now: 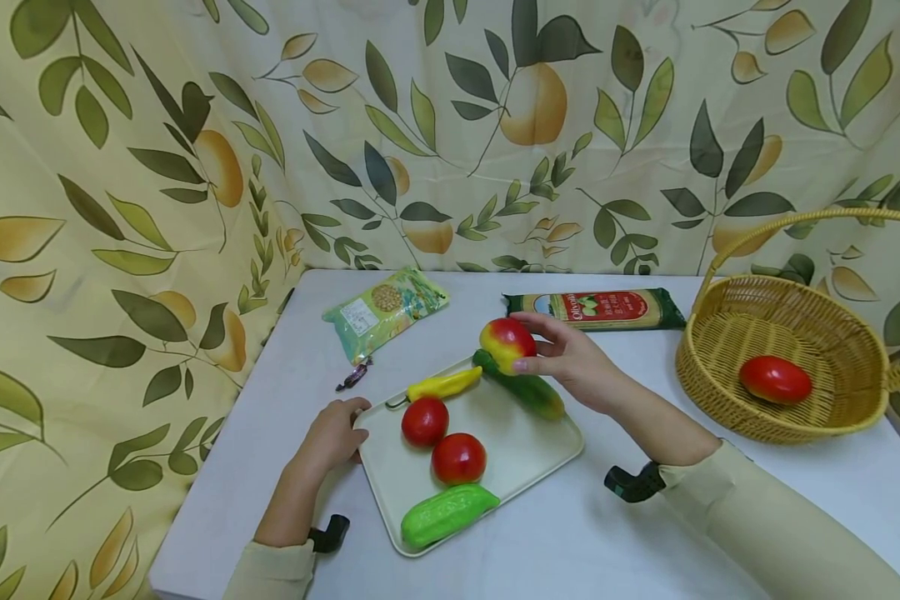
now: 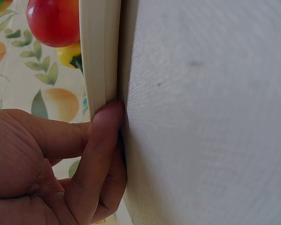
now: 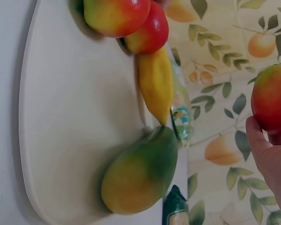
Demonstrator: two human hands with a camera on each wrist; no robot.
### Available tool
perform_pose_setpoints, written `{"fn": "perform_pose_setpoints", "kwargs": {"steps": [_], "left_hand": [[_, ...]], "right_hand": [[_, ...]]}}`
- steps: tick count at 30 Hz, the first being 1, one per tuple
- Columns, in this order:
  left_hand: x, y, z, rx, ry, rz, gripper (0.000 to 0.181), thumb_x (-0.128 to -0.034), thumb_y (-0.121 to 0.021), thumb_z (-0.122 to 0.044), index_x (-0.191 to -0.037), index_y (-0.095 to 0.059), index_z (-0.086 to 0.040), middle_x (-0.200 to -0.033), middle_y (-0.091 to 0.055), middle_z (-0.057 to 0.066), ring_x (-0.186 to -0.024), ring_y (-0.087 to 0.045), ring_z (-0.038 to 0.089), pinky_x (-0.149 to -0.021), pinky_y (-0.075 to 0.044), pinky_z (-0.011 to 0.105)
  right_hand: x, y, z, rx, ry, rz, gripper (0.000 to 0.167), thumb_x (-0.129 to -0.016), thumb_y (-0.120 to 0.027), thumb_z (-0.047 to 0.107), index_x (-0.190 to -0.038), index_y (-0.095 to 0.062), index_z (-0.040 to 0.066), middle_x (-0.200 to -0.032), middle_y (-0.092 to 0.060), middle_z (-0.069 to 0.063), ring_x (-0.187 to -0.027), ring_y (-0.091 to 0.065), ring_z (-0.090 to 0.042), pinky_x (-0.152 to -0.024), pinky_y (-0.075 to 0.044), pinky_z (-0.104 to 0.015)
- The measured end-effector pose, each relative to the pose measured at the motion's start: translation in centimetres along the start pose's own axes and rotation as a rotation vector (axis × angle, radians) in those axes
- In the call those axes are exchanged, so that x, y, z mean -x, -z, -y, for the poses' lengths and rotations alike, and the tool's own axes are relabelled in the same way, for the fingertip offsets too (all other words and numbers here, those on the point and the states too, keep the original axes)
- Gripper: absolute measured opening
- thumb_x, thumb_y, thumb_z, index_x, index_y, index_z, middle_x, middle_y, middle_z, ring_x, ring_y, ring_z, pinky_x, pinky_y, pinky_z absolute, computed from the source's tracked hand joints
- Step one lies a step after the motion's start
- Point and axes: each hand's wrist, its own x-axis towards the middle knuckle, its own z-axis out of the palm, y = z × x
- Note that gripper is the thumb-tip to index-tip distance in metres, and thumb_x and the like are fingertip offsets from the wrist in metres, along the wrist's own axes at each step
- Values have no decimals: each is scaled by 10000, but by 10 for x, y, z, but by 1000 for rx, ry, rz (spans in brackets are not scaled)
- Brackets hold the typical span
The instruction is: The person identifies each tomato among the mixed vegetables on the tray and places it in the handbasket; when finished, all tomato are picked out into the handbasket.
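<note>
My right hand [image 1: 579, 367] holds a red-and-yellow tomato [image 1: 507, 344] above the tray's far edge; green bits show at its stem in the right wrist view. My left hand [image 1: 332, 435] grips the left rim of a cream tray [image 1: 525, 458], with fingertips against its outer side in the left wrist view. On the tray lie a yellow pepper [image 1: 444, 385], a green-and-orange papaya [image 1: 528, 393], two red tomatoes [image 1: 425, 422] and a green bitter melon [image 1: 450, 514]. The papaya [image 3: 140, 173] appears large in the right wrist view.
A yellow wicker basket [image 1: 780, 432] holding a red oval fruit [image 1: 776, 379] stands at the right. Behind the tray lie a green snack bag [image 1: 386, 310] and a long green noodle packet [image 1: 592, 307]. One small wrapped candy [image 1: 355, 374] is near the tray's left corner.
</note>
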Motion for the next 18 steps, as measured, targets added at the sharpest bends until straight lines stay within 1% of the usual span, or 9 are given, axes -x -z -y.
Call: {"fn": "perform_pose_setpoints", "kwargs": {"steps": [6,9,14,18], "left_hand": [[1,0,0,17,2,2,402,-906,-694,-38,-1302,-623,-42,-1002,-591,152,-626,-583,186,-591,-483,305],[1,-1,0,13,-1,-4,399,-903,-697,-41,-1296,-628,-44,-1004,-589,151,-664,-564,182,-596,-475,303],[1,-1,0,24,4,-1,399,-907,-697,-40,-1299,-626,-46,-1016,-586,157,-629,-576,182,-591,-482,303],[1,-2,0,34,13,3,400,-911,-692,-36,-1304,-621,-46,-1025,-584,165,-582,-585,177,-580,-489,301]], "right_hand": [[2,2,1,-18,-3,-2,732,-903,-747,84,-1535,-377,103,-1523,-383,-141,-1329,-454,-382,-965,-489,-279],[3,4,2,-20,-2,-6,724,-906,-740,73,-1533,-380,105,-1525,-378,-145,-1334,-451,-385,-960,-491,-273],[4,5,2,-27,9,-12,727,-909,-726,51,-1536,-359,72,-1520,-374,-158,-1335,-444,-394,-948,-498,-268],[4,5,2,-32,16,-11,724,-911,-723,49,-1536,-358,75,-1518,-374,-158,-1336,-443,-394,-948,-500,-272]]}}
